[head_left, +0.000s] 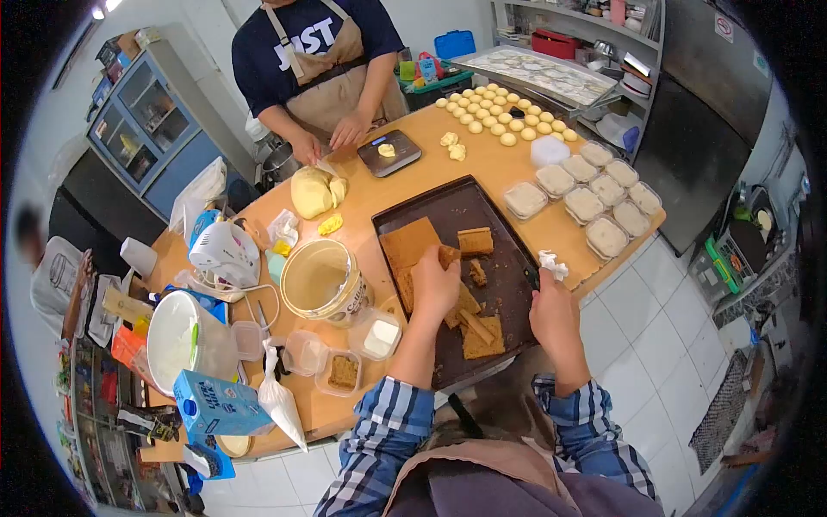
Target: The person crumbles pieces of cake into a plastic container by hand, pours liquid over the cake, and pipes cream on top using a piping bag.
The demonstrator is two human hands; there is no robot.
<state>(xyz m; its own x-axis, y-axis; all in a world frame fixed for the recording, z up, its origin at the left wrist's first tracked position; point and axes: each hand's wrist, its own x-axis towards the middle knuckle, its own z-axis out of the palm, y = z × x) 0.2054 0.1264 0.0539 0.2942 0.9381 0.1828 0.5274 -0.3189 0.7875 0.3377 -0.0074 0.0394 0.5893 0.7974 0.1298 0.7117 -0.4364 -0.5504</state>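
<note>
A dark baking tray [508, 233] lies in front of me with brown sheet cake [410, 244] at its left side. Cut pieces of cake [475, 241] and crumbs are scattered over the rest of it. My left hand [437, 283] reaches over the tray, its fingers closed on a piece of cake [449, 255] by the larger slab. At the tray's right rim is my right hand [556, 317], with curled fingers. What it grips is hidden; a dark edge shows by its thumb. Beyond it lies a crumpled white tissue [553, 265].
Lidded tubs [606, 237] and rows of dough balls [500, 112] occupy the far right. Across the table, a person in an apron [323, 86] works beside a scale [389, 155] and dough [312, 191]. Left stand a bucket [323, 280], piping bag [277, 396], milk carton [222, 405] and cake tub [341, 372].
</note>
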